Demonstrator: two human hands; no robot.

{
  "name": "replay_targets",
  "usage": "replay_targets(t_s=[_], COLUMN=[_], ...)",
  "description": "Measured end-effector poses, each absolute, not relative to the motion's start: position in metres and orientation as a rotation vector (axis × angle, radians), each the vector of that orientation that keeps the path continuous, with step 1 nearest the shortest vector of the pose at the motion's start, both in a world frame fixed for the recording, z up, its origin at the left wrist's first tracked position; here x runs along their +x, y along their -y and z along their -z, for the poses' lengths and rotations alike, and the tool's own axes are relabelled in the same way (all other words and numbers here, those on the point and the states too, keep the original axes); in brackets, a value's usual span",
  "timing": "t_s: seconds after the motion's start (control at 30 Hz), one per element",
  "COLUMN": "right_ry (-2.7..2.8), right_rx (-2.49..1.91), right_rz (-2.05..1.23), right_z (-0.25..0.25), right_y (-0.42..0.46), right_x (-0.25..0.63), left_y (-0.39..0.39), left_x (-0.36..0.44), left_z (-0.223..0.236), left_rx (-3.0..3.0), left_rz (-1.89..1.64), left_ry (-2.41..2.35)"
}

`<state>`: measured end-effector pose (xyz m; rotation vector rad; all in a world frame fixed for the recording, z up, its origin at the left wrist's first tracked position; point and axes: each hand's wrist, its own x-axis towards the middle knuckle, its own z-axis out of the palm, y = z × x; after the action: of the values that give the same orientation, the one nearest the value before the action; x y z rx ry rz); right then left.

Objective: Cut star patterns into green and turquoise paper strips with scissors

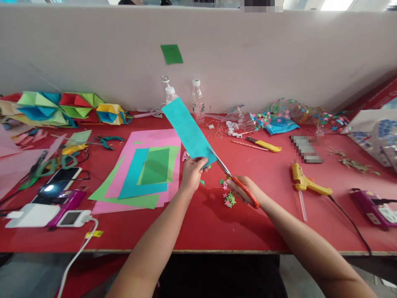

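Observation:
A long turquoise strip of paper [189,128] is pinched near its lower end by my left hand [193,173], and it slants up and away to the left. My right hand [241,188] is closed around the red handles of a pair of scissors [246,191]. The scissor blades meet the strip's lower right edge, just beside my left fingertips; how deep they cut, I cannot tell. Below the scissors lies a small heap of green and pink paper stars [230,200] on the red table [214,231].
Coloured paper sheets [130,192] are stacked at left, near pliers [107,142] and a phone [63,182]. To the right lie a yellow utility knife [268,145] and a glue gun [310,184]. Plastic bottles [197,101] stand by the back partition [223,54].

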<state>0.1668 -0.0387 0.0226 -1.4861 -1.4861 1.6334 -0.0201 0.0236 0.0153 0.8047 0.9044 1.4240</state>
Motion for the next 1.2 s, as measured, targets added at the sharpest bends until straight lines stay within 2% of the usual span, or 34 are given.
replay_targets(t_s=[0.27, 0.47, 0.6, 0.87, 1.2], right_ry=[1.546, 1.586, 1.644, 1.666, 1.71], right_rx=[-1.483, -1.564, -1.588, -1.614, -1.572], right_rz=[-1.567, -1.293, -1.202, -1.227, -1.29], right_z=[-0.025, -0.015, -0.01, -0.011, -0.011], right_y=[0.039, 0.038, 0.035, 0.037, 0.038], right_x=[0.164, 0.159, 0.161, 0.161, 0.159], left_y=[-0.032, -0.02, -0.016, -0.025, -0.025], left_x=[-0.03, -0.015, -0.01, -0.023, -0.021], left_z=[-0.012, -0.007, -0.008, -0.007, -0.013], left_rx=[0.673, 0.589, 0.658, 0.929, 0.634], left_rz=[-1.424, -0.997, -1.17, -1.473, -1.341], left_ry=[-0.832, -0.69, -0.759, -0.953, -0.755])
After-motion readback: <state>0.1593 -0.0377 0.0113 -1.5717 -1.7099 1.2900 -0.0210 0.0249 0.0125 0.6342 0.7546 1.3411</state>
